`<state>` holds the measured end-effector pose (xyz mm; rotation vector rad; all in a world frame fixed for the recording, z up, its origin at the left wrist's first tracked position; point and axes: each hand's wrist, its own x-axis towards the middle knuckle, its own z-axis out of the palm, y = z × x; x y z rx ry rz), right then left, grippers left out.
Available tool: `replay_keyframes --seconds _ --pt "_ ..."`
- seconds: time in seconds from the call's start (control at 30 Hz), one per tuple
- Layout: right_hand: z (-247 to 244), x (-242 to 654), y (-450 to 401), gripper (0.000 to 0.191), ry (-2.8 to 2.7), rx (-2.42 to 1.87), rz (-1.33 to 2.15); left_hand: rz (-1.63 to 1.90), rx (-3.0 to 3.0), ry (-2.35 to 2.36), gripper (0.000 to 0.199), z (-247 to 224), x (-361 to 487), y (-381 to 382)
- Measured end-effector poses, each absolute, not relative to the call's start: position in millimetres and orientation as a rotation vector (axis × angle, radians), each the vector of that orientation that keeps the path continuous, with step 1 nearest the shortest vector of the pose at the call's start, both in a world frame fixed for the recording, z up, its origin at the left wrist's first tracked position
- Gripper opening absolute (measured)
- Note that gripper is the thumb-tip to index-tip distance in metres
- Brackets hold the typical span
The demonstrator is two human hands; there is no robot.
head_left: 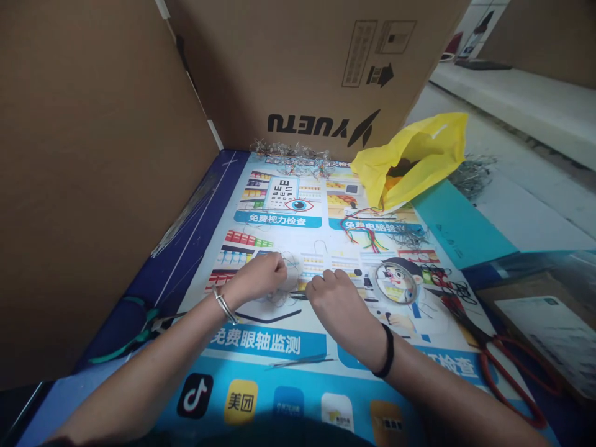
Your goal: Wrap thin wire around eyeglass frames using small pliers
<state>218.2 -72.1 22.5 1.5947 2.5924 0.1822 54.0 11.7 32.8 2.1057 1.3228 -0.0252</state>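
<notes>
We see our left hand (259, 275) clenched, its fingertips seemingly pinching thin wire (292, 266), though the strand is too fine for us to be sure. Our right hand (338, 301) is curled around a dark pointed tool (298, 296), its tip showing toward the left. The wire lies between our two hands, its loose loops over the printed sheet (298, 385).

We judge the piece in hand to be partway: it is loosely looped, with no settled shape that we can make out. Much material seems left, for a wire tangle (293, 151) lies on the far side by the cardboard box (298, 74), and straight strands (186, 214) lie at the left. We cannot tell whether any piece is finished.

Farther right are colored cords (367, 233) before a yellow bag (414, 161), then a clear round dish (395, 282) and black loops (449, 284). Red-handled scissors (493, 354) lie near right, green-handled pliers (144, 329) near left; both are out of our grip.
</notes>
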Motion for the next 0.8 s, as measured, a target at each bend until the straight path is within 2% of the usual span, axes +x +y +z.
replay_keyframes --seconds 0.37,0.8 --pt "18 220 -70 0.009 2.635 1.548 0.229 0.164 1.795 1.042 0.011 20 68 5" --pt "23 257 -80 0.011 2.688 1.468 0.070 0.191 2.159 1.001 0.006 16 76 -3"
